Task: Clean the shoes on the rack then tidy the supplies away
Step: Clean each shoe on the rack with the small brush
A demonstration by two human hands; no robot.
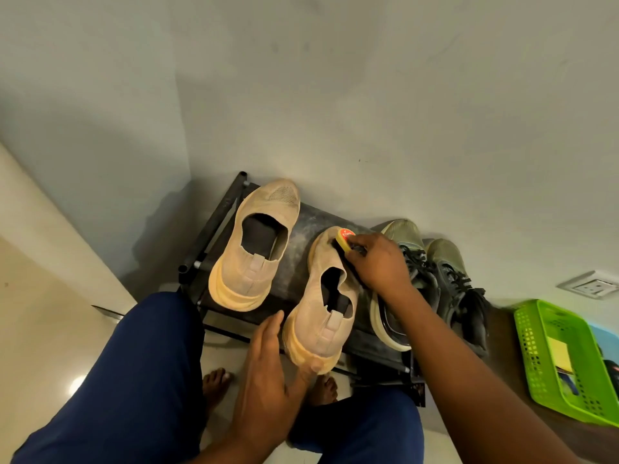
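Two beige slip-on shoes stand on a low black rack. The left beige shoe lies untouched. My left hand grips the heel of the right beige shoe from below. My right hand presses a yellow shoe brush with a red label against that shoe's toe. Its bristles are hidden against the fabric.
A pair of dark green laced sneakers sits on the rack's right end, under my right forearm. A green plastic basket holding a yellow item stands on the floor at right. A wall socket is above it. My knees and bare feet are below the rack.
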